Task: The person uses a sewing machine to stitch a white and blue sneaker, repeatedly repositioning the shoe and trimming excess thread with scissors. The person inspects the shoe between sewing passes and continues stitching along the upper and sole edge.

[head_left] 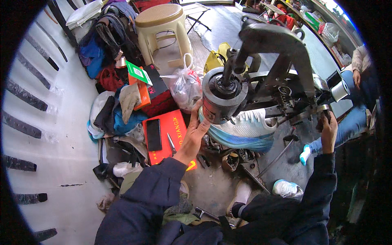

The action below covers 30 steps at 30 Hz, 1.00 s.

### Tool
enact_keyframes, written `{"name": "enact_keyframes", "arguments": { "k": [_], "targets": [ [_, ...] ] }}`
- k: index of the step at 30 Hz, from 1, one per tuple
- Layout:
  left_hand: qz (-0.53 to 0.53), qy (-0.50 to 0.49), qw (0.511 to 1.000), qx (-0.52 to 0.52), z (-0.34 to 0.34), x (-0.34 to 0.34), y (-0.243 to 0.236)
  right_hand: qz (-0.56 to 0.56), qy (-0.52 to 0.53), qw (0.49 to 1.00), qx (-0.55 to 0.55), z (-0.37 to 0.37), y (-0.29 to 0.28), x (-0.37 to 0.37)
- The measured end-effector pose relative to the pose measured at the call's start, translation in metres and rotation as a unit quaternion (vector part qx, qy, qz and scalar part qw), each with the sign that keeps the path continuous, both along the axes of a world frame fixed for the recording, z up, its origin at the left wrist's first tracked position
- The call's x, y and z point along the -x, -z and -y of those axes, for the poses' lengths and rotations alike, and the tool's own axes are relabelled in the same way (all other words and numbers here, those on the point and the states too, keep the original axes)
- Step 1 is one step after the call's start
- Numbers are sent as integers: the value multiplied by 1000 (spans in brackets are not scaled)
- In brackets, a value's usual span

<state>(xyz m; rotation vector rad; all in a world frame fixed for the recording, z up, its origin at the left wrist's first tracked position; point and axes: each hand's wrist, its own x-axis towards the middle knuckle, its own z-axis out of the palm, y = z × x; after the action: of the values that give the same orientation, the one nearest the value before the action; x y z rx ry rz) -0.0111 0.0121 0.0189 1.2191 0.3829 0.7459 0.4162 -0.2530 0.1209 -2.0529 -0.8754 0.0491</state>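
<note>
A black shoe-stitching machine [281, 45] stands before me, its round head [224, 96] low over a white sneaker with a blue sole [245, 136]. My left hand [192, 141] grips the sneaker's toe end, just below and left of the round head; some of its fingers are hidden behind the shoe. At the machine's right side, my right hand [328, 132] is closed round the crank handle [322, 109]. A spool of pale thread [339, 90] sits on the machine, above that hand. The matching sneaker [287, 188] lies on the floor at the lower right.
A red box [176, 122] at left carries a black phone [154, 134] and a small knife [171, 143]. Bags and clothes [110, 45] heap along the left wall. Behind are a beige stool [160, 24] and a plastic bag [184, 87]. Another person's leg [343, 130] is at right.
</note>
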Motion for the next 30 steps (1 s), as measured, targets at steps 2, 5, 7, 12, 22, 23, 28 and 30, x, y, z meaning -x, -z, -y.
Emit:
{"name": "enact_keyframes", "arguments": {
  "k": [2, 5, 7, 12, 22, 23, 28, 30],
  "targets": [
    [3, 1, 1000, -3, 0, 1, 0, 85, 46, 995, 17, 7, 24, -38],
    [4, -3, 1000, -9, -1, 1, -3, 64, 90, 992, 61, 13, 77, -51],
    [26, -1, 1000, 1, -1, 0, -4, -43, 71, 980, 179, 7, 100, -28],
    [8, 0, 999, 47, -1, 0, -2, -223, -91, 961, 139, -18, 56, 65],
    [-32, -33, 999, -5, -5, -4, -12, 21, 101, 993, 61, 9, 35, -36],
    [-14, -44, 998, -42, -6, -5, -16, -39, 91, 993, 59, 16, 51, -44],
    [0, -55, 991, -119, -16, -8, -28, -140, -13, 983, 115, 10, 119, -21],
    [17, -73, 989, -131, -18, -8, -28, -181, -40, 971, 153, 1, 123, 12]
  ]
}}
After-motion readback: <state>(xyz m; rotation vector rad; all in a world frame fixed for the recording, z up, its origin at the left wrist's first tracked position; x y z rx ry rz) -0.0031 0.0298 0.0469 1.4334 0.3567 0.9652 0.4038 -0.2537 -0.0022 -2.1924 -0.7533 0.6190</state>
